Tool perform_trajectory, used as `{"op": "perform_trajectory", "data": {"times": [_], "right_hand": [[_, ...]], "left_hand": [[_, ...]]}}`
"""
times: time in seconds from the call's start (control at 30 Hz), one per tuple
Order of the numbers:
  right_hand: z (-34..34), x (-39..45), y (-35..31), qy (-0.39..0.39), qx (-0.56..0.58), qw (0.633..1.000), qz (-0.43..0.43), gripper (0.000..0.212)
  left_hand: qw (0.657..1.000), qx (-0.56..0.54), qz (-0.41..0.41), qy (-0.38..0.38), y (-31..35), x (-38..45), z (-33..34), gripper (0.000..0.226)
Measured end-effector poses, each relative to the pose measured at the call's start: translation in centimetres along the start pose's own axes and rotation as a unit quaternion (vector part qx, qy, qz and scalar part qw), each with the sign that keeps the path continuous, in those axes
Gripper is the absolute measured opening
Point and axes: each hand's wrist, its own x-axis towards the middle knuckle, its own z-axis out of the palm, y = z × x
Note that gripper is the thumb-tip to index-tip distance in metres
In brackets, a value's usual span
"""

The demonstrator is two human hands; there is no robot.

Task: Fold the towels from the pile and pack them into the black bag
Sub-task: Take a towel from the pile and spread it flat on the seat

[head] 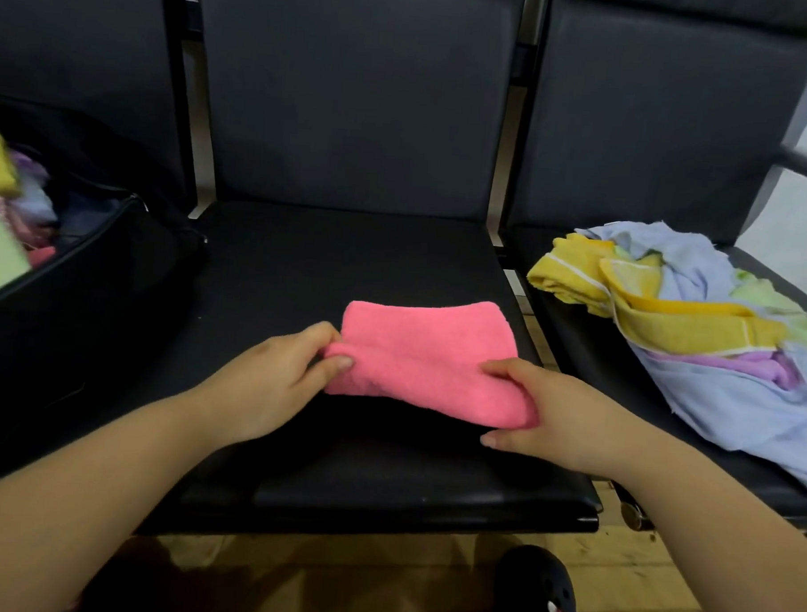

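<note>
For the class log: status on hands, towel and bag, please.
Left hand and right hand both grip pink towel, folded on middle seat. Black bag open, part-filled. Nothing in the way.

We are in what looks like a waiting area, a row of linked black padded seats (348,266), metal frame between them, tiled floor (380,582).

Pink towel (429,353) folded, flat on middle seat; loose pile (696,328) right; black bag (84,273) open, part-filled, left.
</note>
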Motion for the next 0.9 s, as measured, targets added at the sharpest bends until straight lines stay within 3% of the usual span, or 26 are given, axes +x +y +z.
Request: {"op": "perform_trajectory", "data": {"times": [0.2, 0.33, 0.6, 0.73, 0.8, 0.9], "right_hand": [[-1.4, 1.8, -0.1, 0.055, 0.127, 0.99, 0.009, 0.015], [-1.9, 3.0, 0.0, 0.057, 0.227, 0.972, 0.024, 0.047], [0.2, 6.7, 1.0, 0.1, 0.207, 0.966, 0.115, 0.024], [0.3, 7.4, 0.6, 0.125, 0.161, 0.971, 0.123, 0.029], [0.3, 7.7, 0.2, 0.131, 0.127, 0.976, 0.116, 0.039], [0.3, 8.2, -0.2, 0.118, 0.091, 0.985, 0.09, 0.037]], "left_hand": [[0.993, -0.096, -0.034, 0.058, -0.2, 2.4, -0.8, 0.019], [0.981, -0.163, -0.082, 0.067, -0.7, 4.0, -0.7, 0.024], [0.967, -0.172, -0.173, 0.072, -1.9, 6.2, 0.5, 0.039], [0.973, -0.039, -0.223, 0.033, -2.9, 6.3, 0.3, 0.056], [0.973, -0.002, -0.231, 0.008, -2.9, 6.3, 0.4, 0.058], [0.973, 0.029, -0.226, -0.035, -2.1, 6.2, 0.4, 0.057]]}}
